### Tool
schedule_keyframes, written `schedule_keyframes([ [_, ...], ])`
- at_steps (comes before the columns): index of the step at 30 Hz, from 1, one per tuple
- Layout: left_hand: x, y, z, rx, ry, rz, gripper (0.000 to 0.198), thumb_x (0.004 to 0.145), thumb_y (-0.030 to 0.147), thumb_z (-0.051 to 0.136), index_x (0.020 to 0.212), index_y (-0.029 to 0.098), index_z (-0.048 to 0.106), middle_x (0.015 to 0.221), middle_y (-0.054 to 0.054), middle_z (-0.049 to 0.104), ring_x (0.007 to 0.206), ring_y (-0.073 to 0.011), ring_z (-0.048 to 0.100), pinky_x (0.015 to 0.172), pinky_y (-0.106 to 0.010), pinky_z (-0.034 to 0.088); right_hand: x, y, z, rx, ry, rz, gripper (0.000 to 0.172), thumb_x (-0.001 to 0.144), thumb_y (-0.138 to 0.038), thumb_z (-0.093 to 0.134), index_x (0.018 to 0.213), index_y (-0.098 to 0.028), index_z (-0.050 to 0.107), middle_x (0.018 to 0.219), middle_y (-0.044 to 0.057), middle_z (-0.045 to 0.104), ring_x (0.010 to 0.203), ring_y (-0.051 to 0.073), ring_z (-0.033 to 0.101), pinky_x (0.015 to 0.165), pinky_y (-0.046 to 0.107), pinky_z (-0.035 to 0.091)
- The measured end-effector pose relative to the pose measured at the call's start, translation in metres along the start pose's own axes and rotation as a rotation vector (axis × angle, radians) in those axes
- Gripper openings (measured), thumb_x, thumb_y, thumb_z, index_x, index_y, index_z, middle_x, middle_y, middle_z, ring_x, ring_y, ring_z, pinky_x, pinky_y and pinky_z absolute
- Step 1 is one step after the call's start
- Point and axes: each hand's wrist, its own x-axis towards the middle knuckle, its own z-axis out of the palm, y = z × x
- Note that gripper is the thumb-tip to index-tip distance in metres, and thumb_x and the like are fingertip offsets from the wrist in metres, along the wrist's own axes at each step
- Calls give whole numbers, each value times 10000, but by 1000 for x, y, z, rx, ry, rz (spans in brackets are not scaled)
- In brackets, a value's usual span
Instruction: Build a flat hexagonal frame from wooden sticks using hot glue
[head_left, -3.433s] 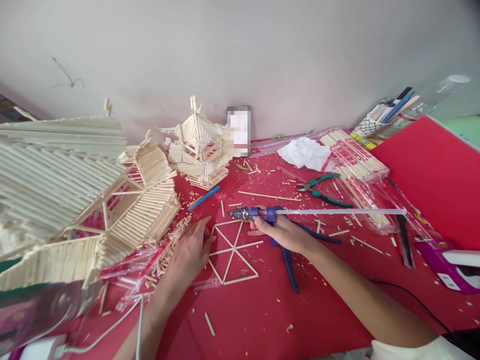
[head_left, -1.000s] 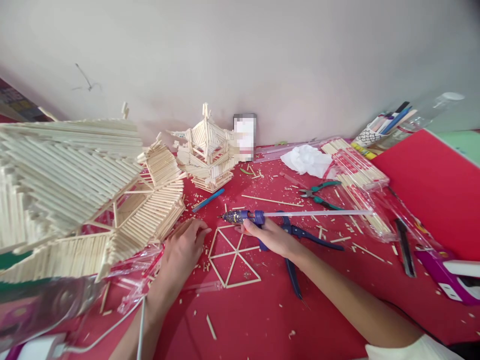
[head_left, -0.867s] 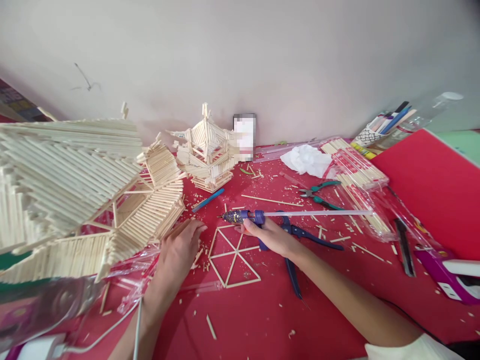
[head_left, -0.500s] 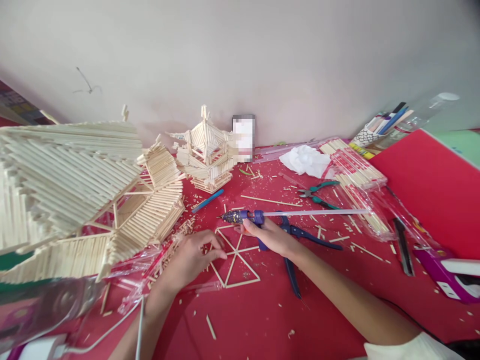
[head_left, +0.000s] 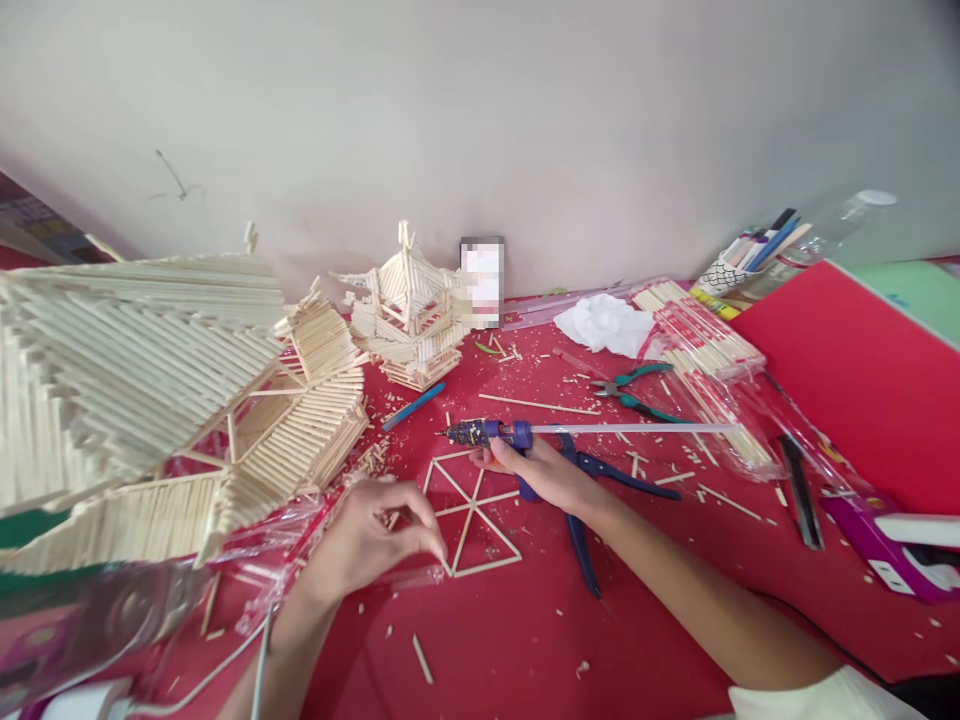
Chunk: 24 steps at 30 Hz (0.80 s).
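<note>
Purple hot glue gun [head_left: 501,434] with a long clear glue stick [head_left: 637,429] poking out of its back sits in the right hand [head_left: 547,473], which is wrapped tight around its handle. Its dark tip points away from the hand, just above the far corner of the flat frame of thin wooden sticks [head_left: 469,515]. That frame lies on the red table [head_left: 525,640] and looks like a shape with spokes crossing in the middle.

On the near side of the frame, the left hand [head_left: 371,538] has its fingers curled and pinched together over the frame's edge; if it holds a little stick, it is too small to tell. Beside that hand lies crinkly clear plastic wrap [head_left: 277,540].

Past the plastic, away from the frame, stands a big model roof of pale sticks [head_left: 150,390]. Behind the frame, near the wall, stands a small stick tower [head_left: 409,310], with a blue pen [head_left: 414,406] lying between them. Blue-handled cutters [head_left: 592,500] lie under the right wrist. Green-handled pliers [head_left: 637,390] and packs of sticks [head_left: 705,350] lie farther beyond the glue gun.
</note>
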Motion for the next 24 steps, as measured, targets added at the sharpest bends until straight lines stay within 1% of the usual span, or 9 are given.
schedule_keyframes([
  [3, 3, -8, -4, 379, 297, 104, 290, 987, 421, 654, 816, 190, 695, 732, 8, 731, 627, -108, 669, 610, -201, 498, -2, -5, 1, 10, 10, 18, 592, 841, -774, 656, 964, -199, 716, 1043, 78, 751, 1123, 314, 716, 1107, 532, 500],
  [5, 5, -13, -4, 606, 398, 195, 281, 1041, 393, 566, 893, 186, 685, 787, -1, 731, 664, -110, 674, 637, -203, 485, -2, -8, 1, 9, 14, 23, 603, 825, -789, 658, 937, -199, 706, 1022, 73, 746, 1116, 314, 716, 1107, 539, 500],
  [7, 5, -16, -3, 796, 450, 263, 289, 1071, 356, 508, 915, 180, 677, 785, -4, 718, 657, -111, 664, 635, -208, 461, -3, -9, 2, 8, 13, 20, 607, 817, -799, 657, 915, -201, 697, 1015, 74, 744, 1115, 315, 714, 1097, 547, 506],
  [12, 2, -21, 0, 1106, 519, 244, 318, 1068, 309, 511, 832, 187, 685, 621, 28, 627, 489, -98, 546, 540, -241, 364, -4, -10, 2, 45, 23, 19, 602, 791, -799, 684, 878, -203, 686, 1008, 83, 745, 1101, 311, 717, 1088, 547, 519],
  [16, -1, -33, -1, 1201, 507, 135, 233, 1019, 176, 502, 996, 192, 734, 669, -4, 696, 537, -136, 625, 525, -262, 350, -5, -14, 3, 66, 29, 21, 604, 774, -797, 702, 858, -199, 684, 1004, 87, 746, 1101, 314, 718, 1098, 554, 512],
  [19, 0, -40, -3, 1191, 434, 16, 307, 938, 84, 506, 1097, 210, 738, 718, -16, 733, 595, -160, 675, 531, -263, 363, -8, -16, 2, 79, 36, 15, 592, 784, -785, 704, 857, -199, 673, 994, 83, 743, 1077, 297, 727, 1089, 531, 523],
  [21, 2, -41, -3, 1159, 427, -42, 236, 941, 128, 554, 1028, 225, 751, 676, -4, 721, 581, -157, 672, 528, -254, 367, -10, -19, 0, 83, 31, -8, 586, 799, -781, 691, 849, -198, 657, 947, 73, 732, 983, 264, 744, 998, 480, 587],
  [23, 4, -39, -3, 1140, 453, -59, 172, 970, 209, 588, 906, 225, 746, 641, 1, 710, 562, -149, 666, 522, -244, 365, -13, -23, -3, 59, 19, -17, 589, 818, -786, 664, 859, -199, 643, 912, 65, 716, 825, 217, 738, 791, 396, 648],
  [24, 6, -37, -3, 1143, 471, -50, 193, 982, 242, 591, 855, 218, 735, 635, -1, 709, 559, -146, 666, 522, -240, 366, -15, -26, -5, 38, 15, -19, 595, 825, -792, 649, 872, -199, 639, 907, 65, 710, 757, 196, 719, 671, 346, 641],
])
